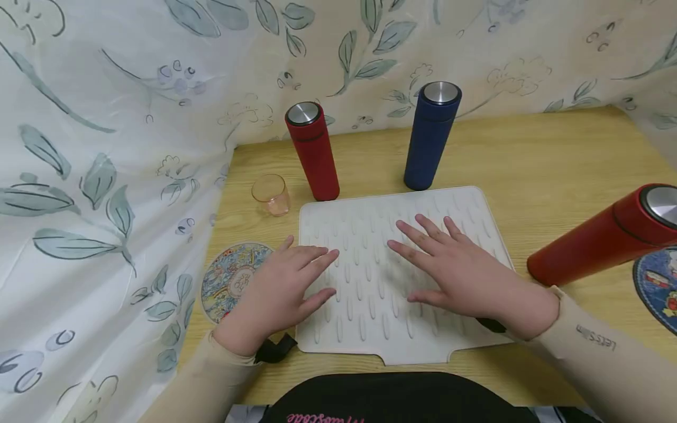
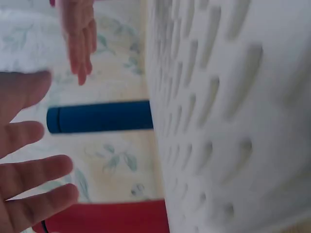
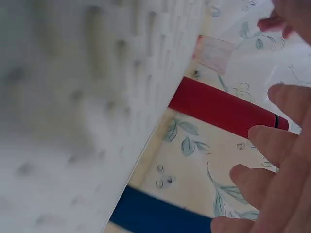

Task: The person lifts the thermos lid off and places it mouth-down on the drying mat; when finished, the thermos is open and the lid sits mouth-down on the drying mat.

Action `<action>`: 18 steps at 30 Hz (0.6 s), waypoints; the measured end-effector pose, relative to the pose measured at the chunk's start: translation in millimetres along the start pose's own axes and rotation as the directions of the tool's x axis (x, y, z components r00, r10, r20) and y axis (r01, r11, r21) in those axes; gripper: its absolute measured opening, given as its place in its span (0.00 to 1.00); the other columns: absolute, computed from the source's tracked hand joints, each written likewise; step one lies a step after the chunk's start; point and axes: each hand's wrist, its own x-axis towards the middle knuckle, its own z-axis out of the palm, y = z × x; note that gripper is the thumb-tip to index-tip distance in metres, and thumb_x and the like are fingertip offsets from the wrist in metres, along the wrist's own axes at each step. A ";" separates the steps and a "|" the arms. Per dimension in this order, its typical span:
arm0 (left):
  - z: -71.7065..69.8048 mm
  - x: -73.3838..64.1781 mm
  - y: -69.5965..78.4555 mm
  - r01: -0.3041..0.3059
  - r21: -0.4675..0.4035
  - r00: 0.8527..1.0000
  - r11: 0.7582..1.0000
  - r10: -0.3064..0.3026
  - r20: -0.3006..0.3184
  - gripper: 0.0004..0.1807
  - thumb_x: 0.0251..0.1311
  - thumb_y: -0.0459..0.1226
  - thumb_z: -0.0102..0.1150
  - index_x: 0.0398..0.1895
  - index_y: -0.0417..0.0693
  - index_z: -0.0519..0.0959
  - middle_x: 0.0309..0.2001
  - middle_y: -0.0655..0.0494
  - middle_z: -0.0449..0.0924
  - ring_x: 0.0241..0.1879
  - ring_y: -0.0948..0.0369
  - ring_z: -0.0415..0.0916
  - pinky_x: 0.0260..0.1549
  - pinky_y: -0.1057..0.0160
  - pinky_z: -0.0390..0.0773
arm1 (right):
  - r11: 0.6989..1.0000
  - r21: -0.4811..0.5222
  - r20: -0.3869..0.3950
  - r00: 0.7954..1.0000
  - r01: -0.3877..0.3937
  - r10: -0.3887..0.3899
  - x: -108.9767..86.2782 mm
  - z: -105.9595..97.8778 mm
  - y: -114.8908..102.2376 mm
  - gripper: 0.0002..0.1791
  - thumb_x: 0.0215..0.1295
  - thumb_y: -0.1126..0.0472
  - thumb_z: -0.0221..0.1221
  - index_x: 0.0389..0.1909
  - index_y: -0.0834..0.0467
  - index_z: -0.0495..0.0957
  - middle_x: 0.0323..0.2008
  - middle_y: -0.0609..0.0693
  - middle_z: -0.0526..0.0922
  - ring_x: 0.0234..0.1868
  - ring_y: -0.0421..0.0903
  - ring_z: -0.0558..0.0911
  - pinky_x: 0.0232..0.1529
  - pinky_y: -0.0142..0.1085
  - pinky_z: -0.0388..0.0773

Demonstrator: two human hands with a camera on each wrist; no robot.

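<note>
A white ridged mat [image 1: 365,282] with a tab at its near edge lies on the wooden table. My left hand [image 1: 288,285] hovers over its left side, fingers spread and relaxed, near a colourful round coaster [image 1: 219,288]. Above the right part of the mat, my right hand [image 1: 455,267] has its fingers spread, with nothing held. Each wrist view shows the fingers apart from the mat surface. Behind the mat stand a red flask [image 1: 317,158] and a blue flask [image 1: 429,141], both with silver-topped lids. A small clear glass [image 1: 274,197] is left of the red flask.
Another red flask [image 1: 592,241] stands at the right, close to my right forearm. Beyond it is a blue patterned coaster [image 1: 658,294], partly cut off by the frame. A leaf-print curtain [image 1: 132,176] borders the table [image 1: 560,158] at the back and left.
</note>
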 end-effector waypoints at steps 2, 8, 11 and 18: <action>0.4 -2.3 -7.2 0.018 0.011 0.997 1.000 -0.017 -0.080 0.31 0.65 0.47 0.80 0.68 0.46 0.85 0.58 0.50 0.91 0.57 0.51 0.89 0.67 0.37 0.82 | 0.999 0.036 -0.027 1.000 0.008 -0.007 17.4 -3.9 1.5 0.50 0.69 0.39 0.74 0.87 0.49 0.65 0.87 0.57 0.62 0.85 0.67 0.64 0.79 0.74 0.60; 8.5 -4.3 -11.2 0.082 0.004 0.976 0.997 -0.080 -0.200 0.24 0.64 0.43 0.78 0.61 0.45 0.89 0.50 0.51 0.94 0.48 0.53 0.92 0.51 0.51 0.91 | 0.944 0.312 -0.095 0.985 -0.105 0.141 67.7 -7.0 12.6 0.32 0.78 0.50 0.68 0.77 0.57 0.77 0.72 0.57 0.83 0.72 0.59 0.83 0.70 0.60 0.81; 14.6 -1.3 -11.5 0.112 -0.025 0.974 0.993 -0.115 -0.193 0.23 0.65 0.44 0.78 0.62 0.46 0.88 0.50 0.51 0.94 0.49 0.54 0.92 0.51 0.52 0.91 | 0.833 0.513 -0.109 0.946 -0.208 0.304 101.1 -5.2 24.6 0.34 0.78 0.51 0.68 0.80 0.56 0.74 0.73 0.56 0.81 0.71 0.58 0.83 0.70 0.58 0.81; 23.2 10.9 -13.9 0.175 -0.090 0.975 0.980 -0.185 -0.119 0.25 0.68 0.46 0.77 0.64 0.48 0.87 0.55 0.52 0.92 0.55 0.54 0.90 0.57 0.51 0.89 | 0.563 0.792 -0.112 0.849 -0.238 0.517 183.0 5.4 38.5 0.57 0.69 0.49 0.76 0.90 0.47 0.52 0.83 0.56 0.67 0.80 0.61 0.72 0.76 0.63 0.74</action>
